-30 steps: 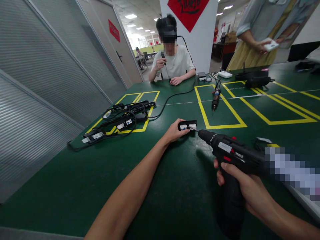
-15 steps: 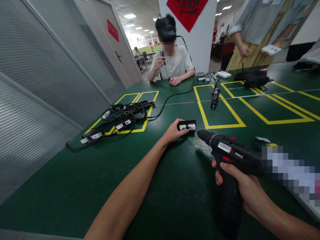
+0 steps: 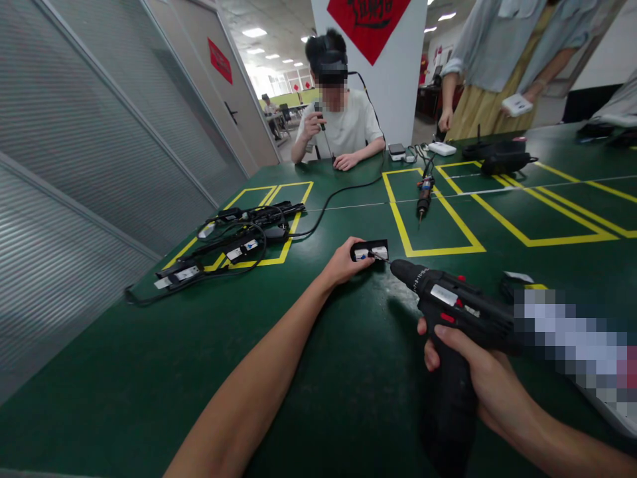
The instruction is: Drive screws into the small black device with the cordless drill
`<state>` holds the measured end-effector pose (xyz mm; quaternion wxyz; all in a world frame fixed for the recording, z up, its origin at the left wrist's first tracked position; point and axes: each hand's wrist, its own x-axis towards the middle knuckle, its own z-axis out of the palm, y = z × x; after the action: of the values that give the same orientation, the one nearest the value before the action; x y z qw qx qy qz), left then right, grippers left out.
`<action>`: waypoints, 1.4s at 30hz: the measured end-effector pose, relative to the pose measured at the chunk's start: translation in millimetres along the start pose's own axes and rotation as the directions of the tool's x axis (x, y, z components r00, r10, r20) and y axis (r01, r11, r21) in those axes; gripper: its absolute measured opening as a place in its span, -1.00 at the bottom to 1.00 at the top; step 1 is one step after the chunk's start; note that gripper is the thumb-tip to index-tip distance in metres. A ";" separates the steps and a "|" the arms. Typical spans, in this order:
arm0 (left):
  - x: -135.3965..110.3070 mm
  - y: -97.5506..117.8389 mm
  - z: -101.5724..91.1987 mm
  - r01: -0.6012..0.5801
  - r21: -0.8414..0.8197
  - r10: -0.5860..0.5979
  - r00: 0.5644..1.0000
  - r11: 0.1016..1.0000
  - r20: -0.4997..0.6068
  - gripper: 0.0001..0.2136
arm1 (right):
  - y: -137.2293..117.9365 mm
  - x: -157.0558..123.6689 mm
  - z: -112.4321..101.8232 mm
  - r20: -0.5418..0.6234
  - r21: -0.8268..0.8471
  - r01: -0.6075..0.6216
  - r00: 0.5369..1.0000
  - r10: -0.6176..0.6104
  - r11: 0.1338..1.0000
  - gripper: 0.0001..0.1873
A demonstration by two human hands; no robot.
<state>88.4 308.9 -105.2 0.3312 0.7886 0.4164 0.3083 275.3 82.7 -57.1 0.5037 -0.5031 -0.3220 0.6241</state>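
Far left on the green table [image 3: 149, 372] there's a tangle of black adapters and cables [image 3: 233, 242], sitting partly inside a yellow-taped square.

Moving in, the left hand [image 3: 343, 262] reaches out flat along the table. Its fingers [image 3: 359, 260] are curled onto the left end of a small black adapter [image 3: 371, 250] and pin it down. That adapter is a stubby black block lying on its side just outside the near-left corner of the yellow tape box [image 3: 448, 251]. It has two white labels on the face toward the camera, one with a bit of blue on it.

Right after that comes the cordless drill [image 3: 448, 305]: black, pistol-shaped, with a white sticker and red buttons on the body. Its bit tip is right up against the adapter's right end. The right hand [image 3: 478, 378] is wrapped tight round the drill's grip, and one finger lies across the front just under the body.

Further back, an electric screwdriver [image 3: 423, 196] lies inside the tape box. A person in a white T-shirt [image 3: 348, 126] sits across the table. Another person [image 3: 497, 53] stands at the far right with a white device [image 3: 516, 104] in hand.
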 end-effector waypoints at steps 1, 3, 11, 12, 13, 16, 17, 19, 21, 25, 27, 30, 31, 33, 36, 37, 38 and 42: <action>0.0 0.1 -0.1 0.001 0.002 -0.001 1.000 1.000 0.000 -0.52 | -0.5 0.0 0.4 -0.001 0.005 -0.005 1.000 0.005 1.000 -0.77; 0.1 0.5 -0.1 0.008 0.003 -0.008 1.000 1.000 -0.001 -0.52 | -1.5 0.2 1.3 -0.003 0.014 -0.011 1.000 0.011 1.000 -0.77; 1.1 -0.1 1.1 0.006 -0.015 -0.006 1.000 1.000 -0.003 -0.52 | -0.8 -0.5 0.4 0.008 0.009 -0.006 1.000 0.006 1.000 -0.78; 1.2 -0.2 1.2 0.009 -0.012 -0.009 1.000 1.000 -0.003 -0.52 | -0.3 -0.3 0.0 0.008 0.009 -0.009 1.000 0.009 1.000 -0.78; 1.3 -0.3 1.2 0.013 -0.007 -0.013 1.000 1.000 -0.004 -0.52 | 0.1 0.0 -0.4 0.004 0.008 -0.007 1.000 0.007 1.000 -0.78; 1.5 -0.1 1.0 0.020 0.004 -0.020 1.000 1.000 -0.011 -0.53 | 1.6 1.8 -1.0 -0.008 -0.001 0.002 1.000 -0.002 1.000 -0.78; 1.5 0.0 0.9 0.018 0.002 -0.018 1.000 1.000 -0.011 -0.53 | 2.0 2.3 -1.1 -0.008 -0.004 0.002 1.000 -0.002 1.000 -0.77; 1.5 0.0 0.7 0.012 -0.008 -0.012 1.000 1.000 -0.007 -0.53 | 2.5 2.8 -1.2 -0.010 -0.008 -0.004 1.000 0.004 1.000 -0.77; 1.7 0.0 0.6 0.012 -0.017 -0.012 1.000 1.000 -0.007 -0.52 | 2.4 2.6 -1.4 -0.019 -0.013 -0.009 1.000 0.008 1.000 -0.76; 1.8 0.3 0.5 0.020 -0.016 -0.020 1.000 1.000 0.001 -0.52 | 0.8 1.8 -1.2 -0.029 -0.020 -0.012 1.000 0.011 1.000 -0.75; 1.7 0.6 0.4 0.019 -0.011 -0.019 1.000 1.000 0.004 -0.52 | -0.4 2.1 -0.9 -0.034 -0.023 -0.016 0.999 0.016 1.000 -0.75; 1.3 0.7 0.0 0.012 -0.009 -0.012 1.000 1.000 0.005 -0.53 | -1.1 3.2 -1.0 -0.054 -0.047 -0.011 0.998 0.009 0.999 -0.76; 1.1 0.6 -0.1 0.009 -0.010 -0.008 1.000 1.000 0.005 -0.53 | -0.9 3.5 -1.5 -0.058 -0.056 -0.007 0.998 0.003 0.998 -0.76; 0.9 0.1 -0.2 0.002 -0.010 -0.002 1.000 1.000 0.003 -0.54 | 0.2 3.7 -3.0 -0.054 -0.069 0.005 0.998 -0.009 0.998 -0.75; 0.8 -0.7 -0.1 -0.008 -0.013 0.008 1.000 1.000 0.004 -0.54 | 1.5 3.1 -5.4 -0.045 -0.070 0.009 0.999 -0.012 0.997 -0.74; 0.9 -0.9 0.1 -0.011 -0.016 0.011 1.000 1.000 0.005 -0.53 | 1.4 2.7 -5.9 -0.048 -0.074 0.005 0.999 -0.009 0.997 -0.73; 0.9 -1.1 0.2 -0.013 -0.019 0.013 1.000 1.000 0.005 -0.53 | 0.9 2.4 -6.1 -0.054 -0.082 0.001 0.999 -0.005 0.997 -0.73; 1.1 -1.3 0.5 -0.008 -0.014 0.008 1.000 1.000 0.003 -0.53 | -1.9 1.8 -5.1 -0.066 -0.114 -0.013 0.998 0.005 0.993 -0.69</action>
<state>88.7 310.3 -106.3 0.3360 0.7884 0.4107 0.3112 280.8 84.4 -57.4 0.4817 -0.5526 -0.3382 0.5901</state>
